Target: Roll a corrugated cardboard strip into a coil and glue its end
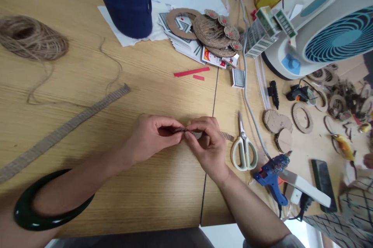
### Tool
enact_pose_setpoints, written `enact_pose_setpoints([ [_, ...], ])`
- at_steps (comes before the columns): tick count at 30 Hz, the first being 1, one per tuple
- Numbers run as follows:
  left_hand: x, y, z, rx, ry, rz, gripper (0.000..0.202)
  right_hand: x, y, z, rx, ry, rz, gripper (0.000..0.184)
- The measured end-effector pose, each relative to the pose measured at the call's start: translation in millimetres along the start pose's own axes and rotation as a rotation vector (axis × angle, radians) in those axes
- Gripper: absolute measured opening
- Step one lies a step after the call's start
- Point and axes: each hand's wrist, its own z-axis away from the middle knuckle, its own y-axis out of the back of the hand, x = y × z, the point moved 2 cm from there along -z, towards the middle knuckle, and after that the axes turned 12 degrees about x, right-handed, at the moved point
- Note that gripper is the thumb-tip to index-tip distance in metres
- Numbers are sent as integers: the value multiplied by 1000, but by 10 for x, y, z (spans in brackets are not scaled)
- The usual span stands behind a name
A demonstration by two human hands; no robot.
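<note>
My left hand (154,135) and my right hand (208,141) meet over the table, fingertips almost touching. Both are closed in a pinch on a narrow brown corrugated cardboard strip (227,136); its ridged end shows to the right of my right hand, and my fingers hide most of it. A dark green bangle circles my left forearm. Scissors with pale handles (244,151) lie just right of my right hand. Left of my hands, a longer corrugated strip (72,123) runs diagonally across the table.
A twine ball (49,44) sits at the left, a dark blue cylinder (125,3) behind. Cardboard discs (211,30) rest on playing cards. Two red strips (191,72), a blue glue gun (272,176), a phone (323,185) and a fan (335,30) stand or lie around. A patterned sleeve shows at right.
</note>
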Motion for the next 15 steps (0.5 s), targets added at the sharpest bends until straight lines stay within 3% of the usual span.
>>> enact_pose_setpoints([
  [7,-4,-10,21,8,-61,-55,14,-42,31,-37,-56,43,12,12],
  [11,-21,-4,24,-53,-30,26,20,-4,58,-62,-67,-88,-30,12],
  [15,6,16,10,-37,-5,64,24,47,67,-70,-55,-206,-67,12],
])
